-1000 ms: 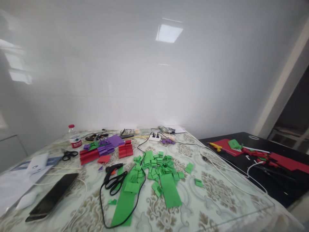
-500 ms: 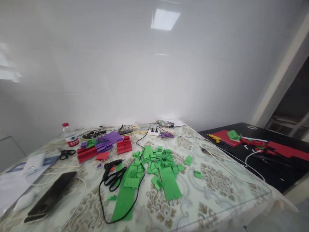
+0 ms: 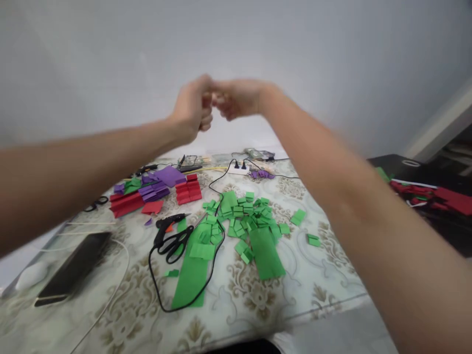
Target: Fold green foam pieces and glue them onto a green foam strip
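Both arms reach forward above the table, raised in front of the wall. My left hand (image 3: 192, 109) is closed with its fingers curled in. Touching it at the thumb side is my right hand (image 3: 238, 98), also closed and bent at the wrist. Nothing shows in either hand, though motion smears them a little. Below them lie many small folded green paper pieces (image 3: 254, 214) and longer green paper strips (image 3: 267, 253). Black-handled scissors (image 3: 177, 244) rest beside a black glue gun (image 3: 165, 227) with its cord looped over a green strip.
Folded red paper (image 3: 188, 190) and purple paper (image 3: 169, 175) sit at the back left. A white power strip (image 3: 239, 169) stands at the back with plugs in it. A dark phone (image 3: 75, 265) lies at the left near a white cable. A black table (image 3: 391, 162) adjoins at the right.
Both of my arms have come into view and the hands have met above the table. The view has tilted and shifted, so the wall and table sit higher.
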